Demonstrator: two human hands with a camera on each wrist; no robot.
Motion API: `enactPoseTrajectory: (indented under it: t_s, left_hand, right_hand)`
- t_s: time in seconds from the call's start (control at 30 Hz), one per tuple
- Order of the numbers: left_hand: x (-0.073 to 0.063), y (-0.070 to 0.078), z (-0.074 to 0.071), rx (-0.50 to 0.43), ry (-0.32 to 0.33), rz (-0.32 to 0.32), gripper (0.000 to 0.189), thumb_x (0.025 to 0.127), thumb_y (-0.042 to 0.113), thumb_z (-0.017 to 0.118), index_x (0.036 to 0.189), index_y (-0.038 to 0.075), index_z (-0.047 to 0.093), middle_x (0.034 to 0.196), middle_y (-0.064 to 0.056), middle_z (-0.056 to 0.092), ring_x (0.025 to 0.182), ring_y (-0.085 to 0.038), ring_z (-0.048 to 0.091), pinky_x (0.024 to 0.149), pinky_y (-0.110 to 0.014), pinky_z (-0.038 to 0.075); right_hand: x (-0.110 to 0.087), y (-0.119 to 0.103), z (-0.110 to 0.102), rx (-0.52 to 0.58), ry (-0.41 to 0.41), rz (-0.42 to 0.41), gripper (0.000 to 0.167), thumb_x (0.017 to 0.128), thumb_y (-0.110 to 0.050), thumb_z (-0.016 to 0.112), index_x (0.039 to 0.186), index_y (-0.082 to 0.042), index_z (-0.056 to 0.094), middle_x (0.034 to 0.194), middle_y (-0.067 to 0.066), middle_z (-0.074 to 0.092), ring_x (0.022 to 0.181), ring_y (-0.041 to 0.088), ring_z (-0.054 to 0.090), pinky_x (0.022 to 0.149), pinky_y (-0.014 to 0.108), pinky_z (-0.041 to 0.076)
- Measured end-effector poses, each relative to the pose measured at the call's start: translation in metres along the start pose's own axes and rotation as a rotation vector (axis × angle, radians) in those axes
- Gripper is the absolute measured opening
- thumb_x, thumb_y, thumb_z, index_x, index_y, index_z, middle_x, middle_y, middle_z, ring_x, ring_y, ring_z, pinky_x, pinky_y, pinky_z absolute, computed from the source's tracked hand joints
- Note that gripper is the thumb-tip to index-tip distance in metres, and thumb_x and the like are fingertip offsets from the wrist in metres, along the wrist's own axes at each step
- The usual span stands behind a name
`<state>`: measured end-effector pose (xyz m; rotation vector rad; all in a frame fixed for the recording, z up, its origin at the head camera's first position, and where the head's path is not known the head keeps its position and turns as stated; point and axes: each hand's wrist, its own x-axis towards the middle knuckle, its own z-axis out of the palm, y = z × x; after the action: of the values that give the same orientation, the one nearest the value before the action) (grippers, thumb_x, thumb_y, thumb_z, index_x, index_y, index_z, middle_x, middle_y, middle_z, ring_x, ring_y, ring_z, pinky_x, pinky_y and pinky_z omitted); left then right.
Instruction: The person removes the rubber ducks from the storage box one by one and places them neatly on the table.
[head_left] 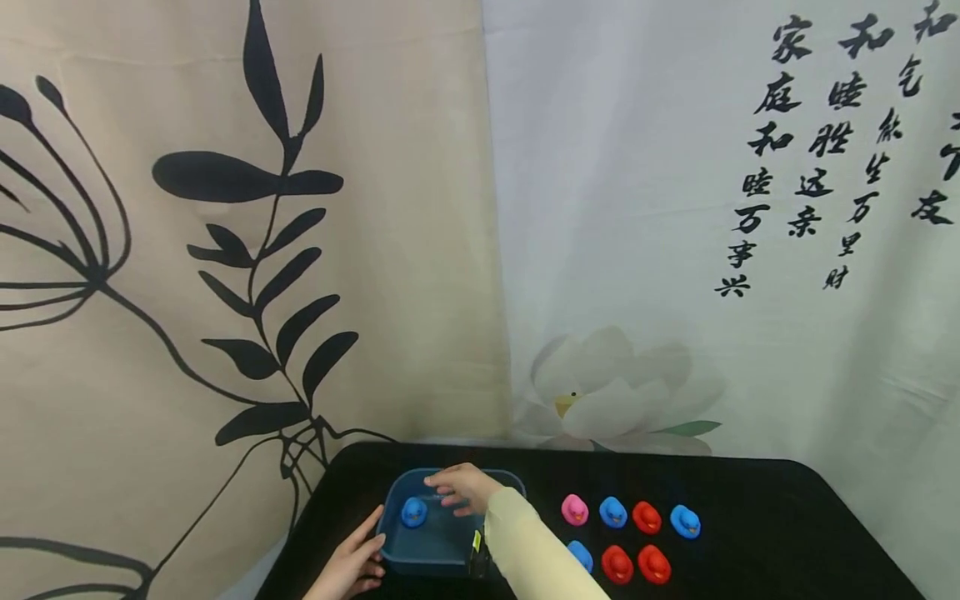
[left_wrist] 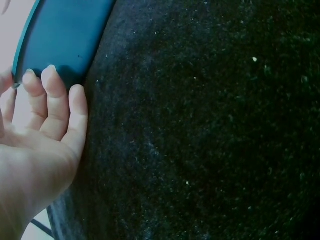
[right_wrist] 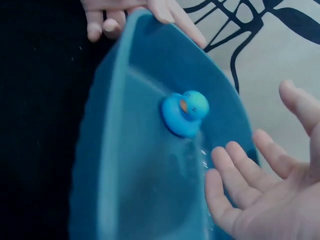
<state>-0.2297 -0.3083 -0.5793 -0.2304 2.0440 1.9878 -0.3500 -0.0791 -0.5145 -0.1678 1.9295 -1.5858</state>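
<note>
A blue plastic basin (head_left: pixel 450 554) stands at the table's left side. My left hand (head_left: pixel 352 557) holds its left end, thumb at the rim and fingers bent by the outer wall; in the left wrist view those fingers (left_wrist: pixel 56 87) are curled near the basin wall (left_wrist: pixel 75 35). One blue rubber duck (head_left: pixel 413 512) sits inside, towards the left end. Above the basin is my right hand (head_left: pixel 461 487), its fingers spread and nothing in them. In the right wrist view, that hand (right_wrist: pixel 270 195) is apart from the duck (right_wrist: pixel 185 114).
Right of the basin are two rows of rubber ducks: a pink duck (head_left: pixel 575 509), several blue ones such as this blue duck (head_left: pixel 686 521), and several red ones such as this red duck (head_left: pixel 617 564). A small black object (head_left: pixel 478 560) stands at the basin's front. A printed curtain (head_left: pixel 420 250) hangs behind.
</note>
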Motion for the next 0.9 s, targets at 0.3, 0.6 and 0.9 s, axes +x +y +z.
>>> enactPoseTrajectory:
  t_s: [0.3,0.6,0.9]
  left_hand:
    - [-0.001,-0.001,0.003,-0.018,-0.021,0.007,0.07,0.102,0.034,0.047,0.155,0.01,0.008,0.088,-0.007,0.048,0.073,-0.017,0.058,0.066,-0.034,0.052]
    - [-0.003,0.003,0.005,-0.021,-0.022,0.008,0.07,0.101,0.034,0.048,0.155,0.009,0.009,0.087,-0.007,0.049,0.073,-0.016,0.059,0.066,-0.033,0.052]
    - [-0.003,0.002,0.0,-0.048,-0.017,0.011,0.069,0.101,0.032,0.049,0.155,0.011,0.012,0.087,-0.006,0.05,0.072,-0.015,0.059,0.065,-0.032,0.053]
  right_hand:
    - [0.005,0.011,0.027,0.059,0.083,0.07,0.057,0.085,-0.034,0.074,0.126,0.002,0.058,0.128,0.025,0.056,0.117,0.045,0.05,0.09,0.058,0.045]
    - [0.012,0.02,0.037,0.117,0.096,0.086,0.056,0.091,-0.036,0.066,0.132,0.001,0.055,0.132,0.022,0.054,0.12,0.047,0.046,0.088,0.057,0.047]
    - [0.014,0.018,0.049,0.024,0.033,0.064,0.044,0.094,-0.027,0.062,0.13,-0.002,0.059,0.133,0.022,0.053,0.123,0.046,0.043,0.092,0.059,0.042]
